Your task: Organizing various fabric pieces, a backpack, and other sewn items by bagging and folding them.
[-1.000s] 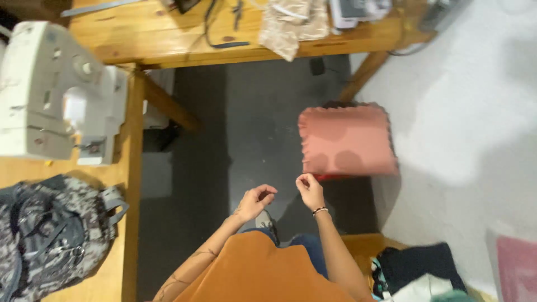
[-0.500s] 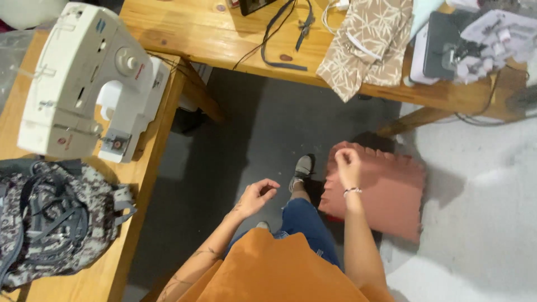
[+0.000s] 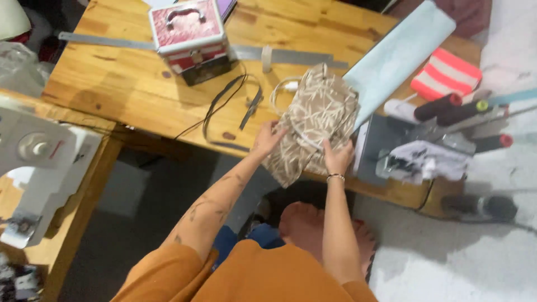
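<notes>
- The left hand [image 3: 268,138] lay just left of the frame's centre, its fingers spread and gripping the left edge of a patterned fabric piece [image 3: 319,120].
- The right hand [image 3: 337,158], a thin bracelet at its wrist, grasped the lower right edge of that same fabric, just right of centre.
- The fabric, beige with a pale twig-like print, sat at the near edge of the wooden table [image 3: 134,84] in the middle of the frame, its lower part hanging over the edge.
- A white cord [image 3: 282,89] looped just above and to the left of the fabric; whether it ran under the cloth was hard to tell.
- A black cable [image 3: 221,103] curved across the tabletop left of the hands.
- A small red and white case [image 3: 190,36] with a handle stood in the upper left part of the frame, with a long metal ruler [image 3: 112,42] running behind it.
- A roll of pale blue material [image 3: 400,53] lay slanted at upper right, touching the fabric's upper right side.
- A pink and white striped item [image 3: 446,72] rested farther right, near several dark thread spools [image 3: 439,106].
- A white sewing machine [image 3: 42,168] occupied the left edge of the frame on a second wooden surface.
- A pink cushion [image 3: 305,223] showed below the table, at lower centre, between the orange sleeves.
</notes>
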